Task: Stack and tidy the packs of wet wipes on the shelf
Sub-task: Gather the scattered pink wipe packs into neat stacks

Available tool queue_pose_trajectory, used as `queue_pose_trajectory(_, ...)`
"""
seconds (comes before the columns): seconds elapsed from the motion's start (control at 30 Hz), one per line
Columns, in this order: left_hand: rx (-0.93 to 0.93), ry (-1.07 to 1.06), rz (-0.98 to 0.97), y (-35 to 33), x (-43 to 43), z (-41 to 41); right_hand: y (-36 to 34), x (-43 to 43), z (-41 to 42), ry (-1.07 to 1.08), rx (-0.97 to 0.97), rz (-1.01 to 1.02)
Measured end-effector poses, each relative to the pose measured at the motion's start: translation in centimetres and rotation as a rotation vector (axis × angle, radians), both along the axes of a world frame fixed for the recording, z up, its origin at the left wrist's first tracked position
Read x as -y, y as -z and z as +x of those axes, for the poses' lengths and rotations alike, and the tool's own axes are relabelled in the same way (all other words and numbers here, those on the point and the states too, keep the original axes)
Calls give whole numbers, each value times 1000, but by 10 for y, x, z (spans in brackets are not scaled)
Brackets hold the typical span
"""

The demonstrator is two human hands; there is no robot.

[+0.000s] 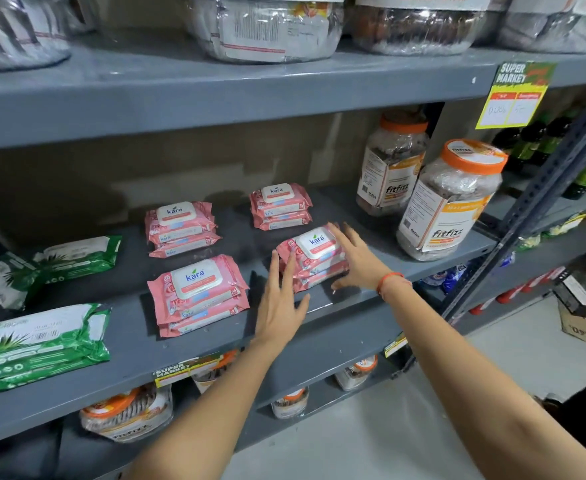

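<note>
My right hand [355, 259] lies flat and open-fingered against the right side of the front right stack of pink wipes [314, 259], thumb down at its front corner. My left hand [279, 303] is open too, fingers straight and pressed to the stack's left edge, so the stack sits between both palms without being gripped. It rests near the front of the grey shelf [319, 327]. 3 more pink stacks [198, 292] stand on the same shelf: 1 just left of my left hand, 2 behind. Green wipe packs [42, 344] lie further left. 2 orange-lidded jars [449, 199] stand to the right.
</note>
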State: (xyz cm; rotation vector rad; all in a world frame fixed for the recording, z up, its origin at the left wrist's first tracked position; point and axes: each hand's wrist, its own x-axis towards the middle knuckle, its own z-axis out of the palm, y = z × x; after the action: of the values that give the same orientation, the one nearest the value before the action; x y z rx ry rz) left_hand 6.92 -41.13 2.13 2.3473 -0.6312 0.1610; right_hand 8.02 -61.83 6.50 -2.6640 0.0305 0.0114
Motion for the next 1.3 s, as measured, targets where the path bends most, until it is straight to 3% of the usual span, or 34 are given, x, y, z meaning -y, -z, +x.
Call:
queue_pose_trajectory(0.17,-138,-50,-68,-16,24,17,11,-4,1,13,99,29)
queue_pose_trajectory(0.67,-158,-21,-42,-16,31,25,12,0,1,72,120,-45)
queue_pose_trajectory(0.83,-59,24,-48,-28,6,16,8,-22,-10,154,297,-91)
queue_pose_trajectory(0.97,145,6,-19,-42,-40,6,-1,-61,-15,57,444,-19)
queue_pose_trajectory(1.1,318,-111,-36,-51,-97,1,-5,-111,-10,-124,412,69)
queue_pose_trajectory(1.3,123,-289,-14,-25,-165,-4,10,-177,1,-288,236,120)
